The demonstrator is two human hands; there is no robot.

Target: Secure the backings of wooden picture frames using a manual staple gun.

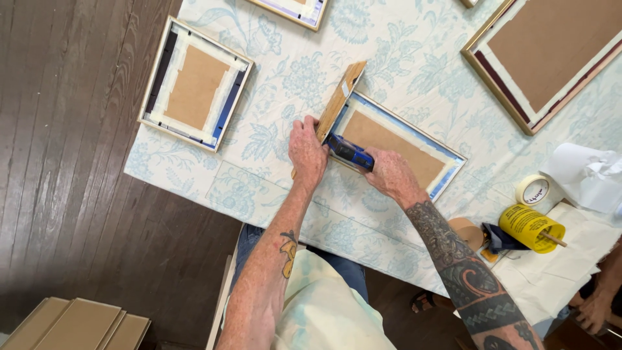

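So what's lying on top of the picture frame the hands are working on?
A wooden strip crosses its left edge under the left hand; the right hand presses a blue tool there. The corner beneath is hidden.

left hand [307, 152] pressing flat; right hand [391, 174] curled, gripping

Framing workshop — picture frames [195, 84] face-down on a cloth-covered table [285, 188], tape roll [532, 190].
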